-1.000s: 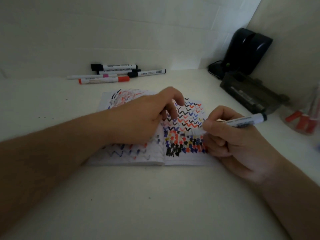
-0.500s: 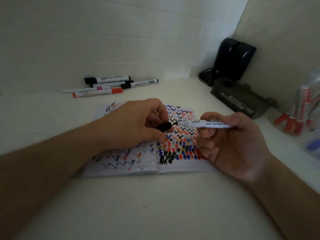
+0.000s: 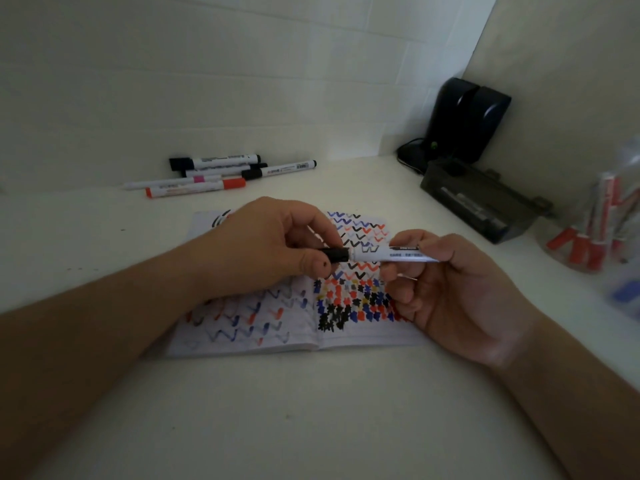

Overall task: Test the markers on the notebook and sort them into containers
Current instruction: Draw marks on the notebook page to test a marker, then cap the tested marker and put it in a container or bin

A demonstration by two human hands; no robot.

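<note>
An open notebook (image 3: 249,336) full of red, blue and black scribbles lies on the white table. Above it, my right hand (image 3: 450,292) holds a white marker (image 3: 391,255) level by its barrel. My left hand (image 3: 263,251) pinches the marker's black cap (image 3: 335,254), which sits against the marker's tip end. Several more markers (image 3: 214,174), with black, red and pink parts, lie in a loose group near the back wall. At the right edge stands a clear container (image 3: 602,230) with red-capped markers in it.
A dark tray-like box (image 3: 481,206) sits at the back right, with a black device (image 3: 467,119) and its cable in the corner behind it. Something blue and blurred (image 3: 627,292) shows at the far right edge. The white table (image 3: 311,427) stretches in front of the notebook.
My right hand lifted the marker off the page and turned it level. My left hand left the notebook and brought the black cap onto the marker's tip.
</note>
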